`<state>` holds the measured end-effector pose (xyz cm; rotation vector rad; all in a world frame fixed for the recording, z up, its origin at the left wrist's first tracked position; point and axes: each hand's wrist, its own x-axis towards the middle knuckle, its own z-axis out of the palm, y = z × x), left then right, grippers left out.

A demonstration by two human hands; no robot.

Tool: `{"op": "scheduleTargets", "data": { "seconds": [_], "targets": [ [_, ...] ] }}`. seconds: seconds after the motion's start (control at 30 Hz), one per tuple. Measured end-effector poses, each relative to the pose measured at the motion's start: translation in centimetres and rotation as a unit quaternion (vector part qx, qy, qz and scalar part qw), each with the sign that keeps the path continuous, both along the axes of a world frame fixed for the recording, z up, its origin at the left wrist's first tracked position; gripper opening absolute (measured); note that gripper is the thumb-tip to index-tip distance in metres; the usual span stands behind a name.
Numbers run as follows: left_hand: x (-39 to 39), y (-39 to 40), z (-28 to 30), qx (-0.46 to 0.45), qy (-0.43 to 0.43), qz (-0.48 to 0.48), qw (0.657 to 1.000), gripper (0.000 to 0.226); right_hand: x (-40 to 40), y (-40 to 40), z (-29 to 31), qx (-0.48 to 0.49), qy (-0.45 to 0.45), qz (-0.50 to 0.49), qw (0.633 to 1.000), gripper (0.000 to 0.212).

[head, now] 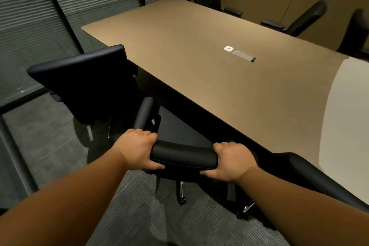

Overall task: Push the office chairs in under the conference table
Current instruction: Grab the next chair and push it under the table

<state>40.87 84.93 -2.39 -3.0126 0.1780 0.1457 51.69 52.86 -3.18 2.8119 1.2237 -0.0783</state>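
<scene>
Your left hand (137,147) and right hand (231,163) each have a grip clamped on the black chair's backrest top (182,156), its seat partly under the table's near long edge (199,104).

The conference table (199,50) has a smooth, matt tan top that looks like laminate or linoleum; at its centre sits a glossy white plastic socket (228,48) beside a matt flap of the table's colour. On the table's near side, the gripped chair (183,156) has a backrest top of smooth black leather-like upholstery with a soft sheen and a visible seam, and its armrest pad looks matt black. Its base under the seat shows polished, shiny metal. Beside the table's near edge lies grey, rough, ribbed carpet (50,142).
</scene>
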Motion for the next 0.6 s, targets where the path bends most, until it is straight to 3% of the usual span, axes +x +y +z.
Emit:
{"op": "scheduleTargets", "data": {
  "seconds": [0.6],
  "targets": [
    [10.7, 2.0, -0.7, -0.007, -0.021, -0.068, 0.997, 0.088, 5.5, 0.8, 0.3, -0.016, 0.004, -0.076, 0.997, 0.091]
  ]
}}
